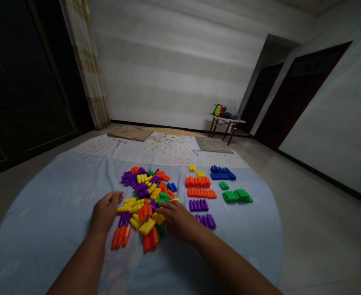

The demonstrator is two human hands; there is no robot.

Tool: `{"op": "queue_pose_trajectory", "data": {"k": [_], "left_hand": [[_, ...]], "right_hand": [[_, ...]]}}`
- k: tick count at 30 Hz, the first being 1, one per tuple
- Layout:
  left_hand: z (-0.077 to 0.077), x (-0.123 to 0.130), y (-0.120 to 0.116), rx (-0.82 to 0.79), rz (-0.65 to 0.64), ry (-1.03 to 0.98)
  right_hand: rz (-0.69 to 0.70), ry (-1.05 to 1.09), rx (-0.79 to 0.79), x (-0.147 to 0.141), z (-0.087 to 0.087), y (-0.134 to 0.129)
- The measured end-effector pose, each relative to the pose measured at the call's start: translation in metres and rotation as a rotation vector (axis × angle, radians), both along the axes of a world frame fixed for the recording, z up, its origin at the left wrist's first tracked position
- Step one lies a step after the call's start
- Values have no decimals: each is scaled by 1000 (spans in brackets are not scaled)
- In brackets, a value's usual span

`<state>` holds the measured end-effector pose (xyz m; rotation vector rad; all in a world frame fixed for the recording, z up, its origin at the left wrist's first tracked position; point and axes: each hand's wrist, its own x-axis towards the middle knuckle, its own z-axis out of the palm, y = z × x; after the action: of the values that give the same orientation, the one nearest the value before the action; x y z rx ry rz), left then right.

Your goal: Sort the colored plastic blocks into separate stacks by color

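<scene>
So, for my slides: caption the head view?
Left fingers and right fingers at a jumbled block pile, color-grouped rows alongside.

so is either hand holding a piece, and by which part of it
I can't tell: the left hand is beside a yellow plastic piece, and the right hand covers part of the pile, hiding any hold.

no text, label, brand, number or sign can be read anywhere in the frame. the multicoloured bag (pixel 219 110) right of centre and the greyish mat (pixel 214 144) below it show too small and blurred to tell whether they carry any lettering.
</scene>
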<state>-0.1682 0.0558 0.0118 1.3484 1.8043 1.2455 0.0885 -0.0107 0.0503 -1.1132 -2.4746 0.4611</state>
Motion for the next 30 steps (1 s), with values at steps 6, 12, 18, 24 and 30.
{"op": "queue_pose_trajectory", "data": {"k": [6,12,18,24,30], "left_hand": [[2,-3,1,-33,-11,20],[3,-5,2,-72,-39,20],[-2,-6,4,-53,-41,26],[-2,-7,3,-49,-34,4],[2,-6,1,-52,-16,53]], "right_hand": [[-29,-114,-6,1,-4,5],[-100,-55,-21,14,5,-10],[-153,-65,-147,27,3,-25],[-115,-149,-219,34,-6,-26],[-44,-146,-213,35,3,-25]]}}
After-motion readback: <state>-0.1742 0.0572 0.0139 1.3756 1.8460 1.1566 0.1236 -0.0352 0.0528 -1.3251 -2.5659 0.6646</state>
